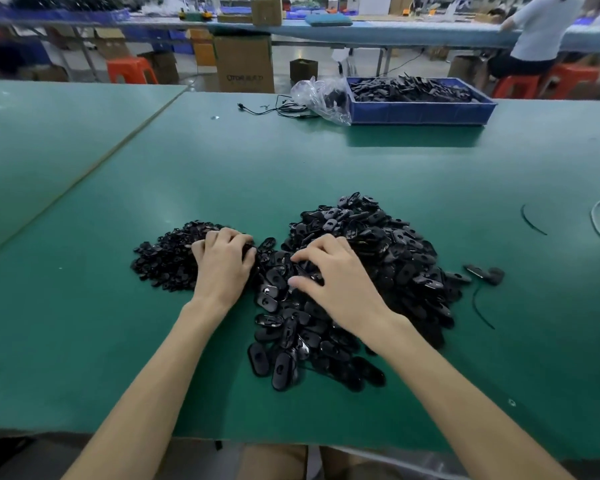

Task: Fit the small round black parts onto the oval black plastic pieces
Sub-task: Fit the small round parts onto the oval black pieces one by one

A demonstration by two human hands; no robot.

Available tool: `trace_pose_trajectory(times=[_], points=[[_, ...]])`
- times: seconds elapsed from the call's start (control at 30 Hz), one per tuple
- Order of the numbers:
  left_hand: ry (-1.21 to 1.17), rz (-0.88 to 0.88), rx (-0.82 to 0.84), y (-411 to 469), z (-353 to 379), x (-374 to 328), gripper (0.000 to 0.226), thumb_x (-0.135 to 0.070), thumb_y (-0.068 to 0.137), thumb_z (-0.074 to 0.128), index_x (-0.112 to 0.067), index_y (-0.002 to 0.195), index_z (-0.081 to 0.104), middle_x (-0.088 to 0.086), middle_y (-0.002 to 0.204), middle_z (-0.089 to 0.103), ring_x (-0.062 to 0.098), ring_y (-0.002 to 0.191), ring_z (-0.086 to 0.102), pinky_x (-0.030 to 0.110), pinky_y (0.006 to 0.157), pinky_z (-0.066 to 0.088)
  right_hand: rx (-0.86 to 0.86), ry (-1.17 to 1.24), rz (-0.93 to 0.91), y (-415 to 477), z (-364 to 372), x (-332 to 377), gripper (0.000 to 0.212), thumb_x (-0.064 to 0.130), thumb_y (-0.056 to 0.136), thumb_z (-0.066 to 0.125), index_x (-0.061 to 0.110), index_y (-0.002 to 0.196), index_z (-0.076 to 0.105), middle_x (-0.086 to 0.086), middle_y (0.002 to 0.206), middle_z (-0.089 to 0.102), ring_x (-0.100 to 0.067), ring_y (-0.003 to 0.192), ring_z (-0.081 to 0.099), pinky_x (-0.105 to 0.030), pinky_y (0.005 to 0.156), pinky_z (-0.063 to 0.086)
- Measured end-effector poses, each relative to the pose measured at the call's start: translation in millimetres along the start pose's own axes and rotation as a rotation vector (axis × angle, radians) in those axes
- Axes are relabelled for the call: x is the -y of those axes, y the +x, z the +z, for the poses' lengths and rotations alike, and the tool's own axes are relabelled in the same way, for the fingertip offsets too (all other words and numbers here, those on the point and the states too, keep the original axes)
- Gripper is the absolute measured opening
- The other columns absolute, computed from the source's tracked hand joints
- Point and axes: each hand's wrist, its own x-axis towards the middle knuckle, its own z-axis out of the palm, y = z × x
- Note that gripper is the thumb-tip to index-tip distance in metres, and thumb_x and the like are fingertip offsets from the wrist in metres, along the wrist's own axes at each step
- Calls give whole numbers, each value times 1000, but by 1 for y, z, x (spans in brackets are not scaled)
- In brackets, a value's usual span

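A large heap of oval black plastic pieces (388, 265) lies on the green table (291, 168), spreading toward me. To its left is a smaller heap of small round black parts (163, 258). My left hand (222, 265) rests palm down on the right edge of the small heap, fingers curled into the parts; what they hold is hidden. My right hand (329, 275) lies over the oval heap, fingers bent down among the pieces, thumb out to the left. Whether it pinches a piece is hidden.
A blue bin (423, 110) of black parts stands at the far right, a clear plastic bag (321, 97) beside it, a thin cable (278, 107) to its left. Loose black parts (485, 273) and wires (534, 221) lie to the right. A person sits at the back right.
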Motion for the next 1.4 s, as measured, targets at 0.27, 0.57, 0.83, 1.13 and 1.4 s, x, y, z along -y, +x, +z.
trace_pose_trajectory(times=[0.27, 0.57, 0.83, 1.13, 1.4], points=[[-118, 5, -90, -2, 3, 6, 14, -28, 98, 69, -23, 108, 79, -5, 106, 67, 19, 110, 50, 30, 89, 18, 194, -87, 15, 19, 16, -5, 21, 31, 97, 73, 22, 116, 72, 8, 103, 56, -16, 111, 46, -33, 104, 40], [-189, 1, -209, -3, 4, 7, 5, -27, 96, 72, -24, 99, 75, -11, 102, 64, 12, 105, 52, 27, 91, 18, 82, 180, 101, 22, 17, -11, 9, 19, 96, 75, 22, 104, 75, 12, 90, 62, -9, 95, 54, -24, 90, 45], [-962, -35, -45, -9, -5, -16, 5, -12, 96, 72, -16, 97, 73, 0, 75, 71, 12, 66, 67, 23, 69, 55, -87, 401, 124, 17, 25, -23, 12, 17, 93, 78, 28, 97, 77, 12, 92, 68, -7, 96, 60, -10, 80, 40], [-1306, -121, 130, -8, 3, -16, 13, -24, 95, 74, -14, 104, 77, 8, 81, 68, 17, 67, 57, 23, 67, 49, 121, 318, 85, 10, 19, -35, 33, 33, 81, 89, 31, 111, 77, 17, 100, 62, -1, 107, 51, -8, 88, 38], [-1497, -145, 183, -8, -1, -18, 12, -21, 92, 73, -11, 98, 75, 10, 86, 69, 19, 72, 61, 26, 70, 52, -48, 444, 153, 11, 22, -30, 16, 18, 87, 84, 32, 91, 79, 20, 95, 67, -4, 92, 61, -11, 79, 41]])
